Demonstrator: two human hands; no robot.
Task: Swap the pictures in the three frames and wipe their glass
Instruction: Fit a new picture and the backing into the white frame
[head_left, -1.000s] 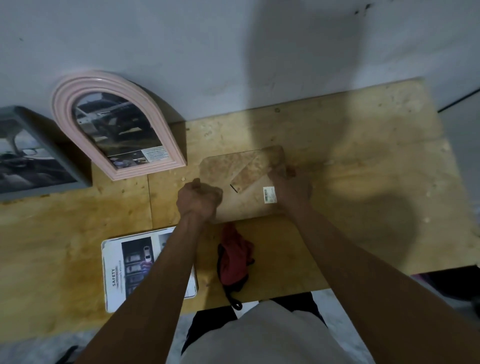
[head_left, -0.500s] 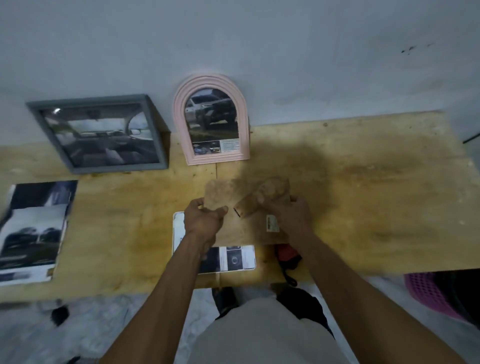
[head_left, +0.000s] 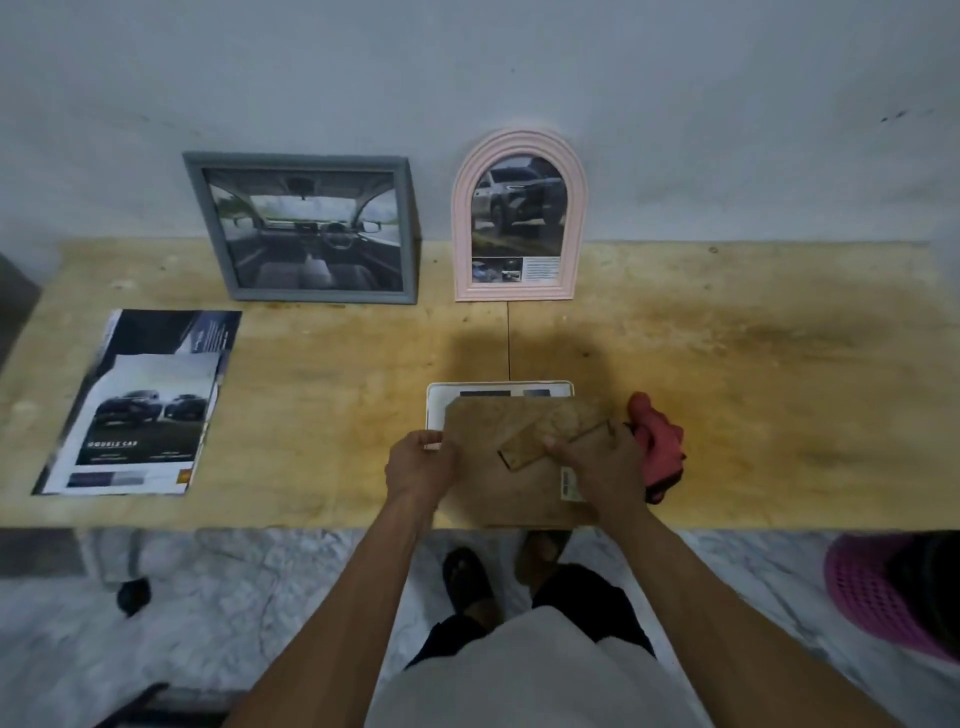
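Observation:
A brown backing board (head_left: 485, 486) with a folding stand (head_left: 550, 439) lies near the table's front edge, over a white-bordered frame (head_left: 498, 388) whose far rim shows. My left hand (head_left: 421, 465) grips the board's left edge. My right hand (head_left: 602, 465) presses on the board by the stand and a small label. A red cloth (head_left: 657, 444) lies just right of my right hand. A grey rectangular frame (head_left: 306, 228) with a car-interior picture and a pink arched frame (head_left: 519, 215) with a car picture lean on the wall.
Loose car brochure pages (head_left: 140, 405) lie at the left of the plywood table (head_left: 753, 364). A pink basket (head_left: 893, 592) stands on the marble floor at the right. The table's front edge runs just below my hands.
The board has come toward the front edge and now lies over the white-bordered frame. The camera has swung left and pulled back, bringing both leaning frames and the brochure pages into view.

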